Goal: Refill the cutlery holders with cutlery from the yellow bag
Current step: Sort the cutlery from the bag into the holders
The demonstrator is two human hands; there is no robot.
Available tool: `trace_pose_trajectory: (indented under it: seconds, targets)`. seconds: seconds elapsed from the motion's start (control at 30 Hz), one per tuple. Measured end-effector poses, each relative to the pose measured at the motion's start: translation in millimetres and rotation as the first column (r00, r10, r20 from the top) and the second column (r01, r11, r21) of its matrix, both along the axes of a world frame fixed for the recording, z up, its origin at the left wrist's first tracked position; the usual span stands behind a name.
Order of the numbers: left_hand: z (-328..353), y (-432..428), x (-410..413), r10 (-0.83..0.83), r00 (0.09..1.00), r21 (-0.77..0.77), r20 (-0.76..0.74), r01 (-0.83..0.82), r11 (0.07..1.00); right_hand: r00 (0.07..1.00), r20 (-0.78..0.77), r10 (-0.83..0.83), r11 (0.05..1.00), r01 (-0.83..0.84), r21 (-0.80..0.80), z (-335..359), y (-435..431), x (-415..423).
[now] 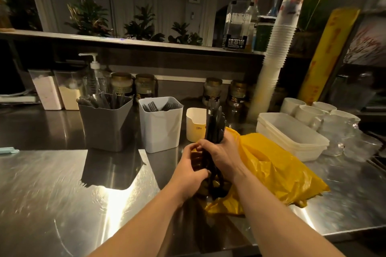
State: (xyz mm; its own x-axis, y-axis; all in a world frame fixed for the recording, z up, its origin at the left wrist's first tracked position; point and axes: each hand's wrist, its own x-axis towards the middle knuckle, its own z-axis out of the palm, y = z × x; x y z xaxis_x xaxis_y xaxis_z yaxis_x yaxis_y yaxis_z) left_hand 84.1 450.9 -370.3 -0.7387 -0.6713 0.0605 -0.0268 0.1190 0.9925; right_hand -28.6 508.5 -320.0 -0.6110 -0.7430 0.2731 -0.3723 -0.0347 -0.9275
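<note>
Black cutlery (pixel 214 123) is standing upright over the yellow bag (pixel 271 165), the right hand (pixel 225 152) and left hand (pixel 192 167) both curling fingers round it, probably squaring the bundle for the white holder (pixel 160 131).

Views: one only, head-worn and wide-angle.
Vantage: above the near edge of the steel tabletop (pixel 62 183), behind both forearms, which enter from the bottom edge.
Facing: forward and down, across the tabletop toward the raised shelf (pixel 125 41) at the back.
Nearness: close, with the left hand (pixel 191 170) and right hand (pixel 226 153) just below frame centre, gripping the black cutlery (pixel 215 123).
Left of centre: grey cutlery holder (pixel 104 125) and white cutlery holder (pixel 160 131), beyond the hands.
Right of centre: yellow bag (pixel 277 171), just beside the hands.
Distortion: cup stack (pixel 275 52) curved by the lens; right edge blurred.
</note>
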Motion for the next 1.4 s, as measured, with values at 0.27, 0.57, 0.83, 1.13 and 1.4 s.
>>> trace_pose_trajectory:
  seconds: [0.27,0.57,0.83,1.13,1.4]
  targets:
    - [26.1,-23.4,20.6,-0.096,0.971,0.199,-0.219,0.141,0.97,0.939,0.33,0.097,0.995,-0.09,-0.036,27.1,-16.3,14.8]
    - [42.9,-69.7,41.2,0.038,0.93,0.684,-0.366,0.241,0.689,0.92,-0.358,0.161,0.811,0.083,0.579,51.7,-80.1,58.6]
    - [24.2,-66.5,46.2,0.124,0.884,0.679,-0.451,0.25,0.69,0.816,-0.497,0.297,0.837,0.028,0.546,54.0,-72.3,89.7]
    - [18.2,-71.4,55.7,0.122,0.834,0.637,-0.537,0.307,0.707,0.769,-0.512,0.384,0.855,-0.088,0.51,48.2,-70.2,96.0]
    - [14.4,-86.0,56.0,0.261,0.892,0.694,-0.37,0.079,0.715,0.819,-0.278,0.502,0.795,-0.311,0.52,36.9,-75.8,93.3]
